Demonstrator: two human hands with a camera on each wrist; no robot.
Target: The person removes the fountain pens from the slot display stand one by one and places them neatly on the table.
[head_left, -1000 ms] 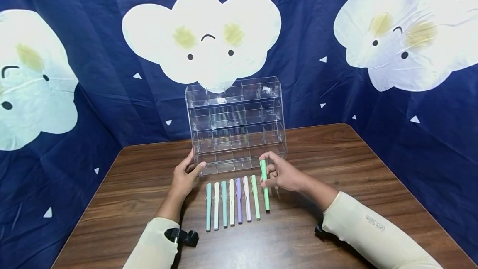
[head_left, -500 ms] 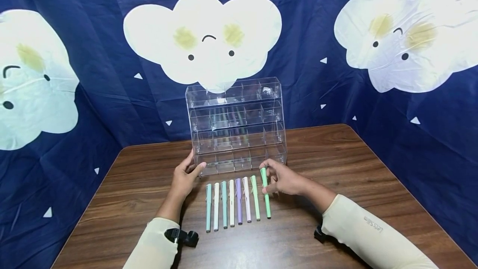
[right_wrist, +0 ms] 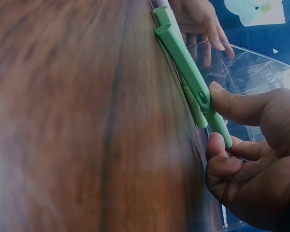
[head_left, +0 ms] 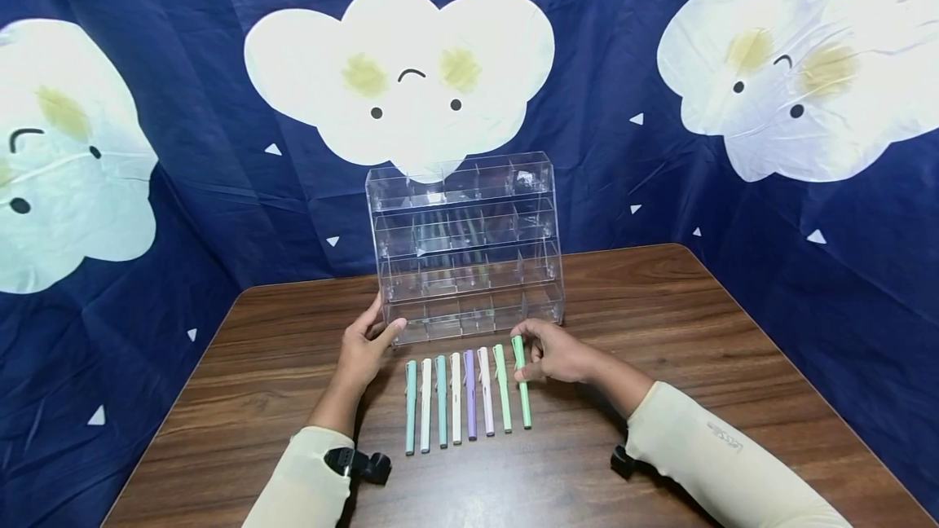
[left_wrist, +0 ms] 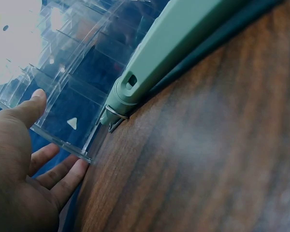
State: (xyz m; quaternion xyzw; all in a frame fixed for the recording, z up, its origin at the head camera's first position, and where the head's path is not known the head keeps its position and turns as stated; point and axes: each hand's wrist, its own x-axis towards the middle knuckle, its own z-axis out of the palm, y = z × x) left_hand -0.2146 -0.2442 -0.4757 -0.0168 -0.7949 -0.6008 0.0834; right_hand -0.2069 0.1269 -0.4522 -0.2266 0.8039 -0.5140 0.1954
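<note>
At the right end of a row of capped pens, my right hand [head_left: 559, 353] pinches a bright green pen [head_left: 524, 398] near its cap. In the right wrist view, the thumb touches the green pen [right_wrist: 183, 60] beside its clip, with the fingertips by the cap's end. A lighter green pen [head_left: 502, 393] lies just left of it. Further left lie pink, purple [head_left: 470, 402], cream, white and teal pens, roughly parallel. My left hand [head_left: 361, 355] grips the lower left corner of a clear tiered acrylic rack [head_left: 469, 318], its thumb in front and its other fingers around the side.
The rack stands behind the pens on the wooden table [head_left: 293, 381], near its back edge. Dividers split its tiers into compartments. A blue curtain [head_left: 601, 186] with white clouds hangs behind and at both sides.
My right hand has lowered the bright green pen and drawn it slightly toward me, in line beside the lighter green pen. The left hand stays at the rack's corner.
</note>
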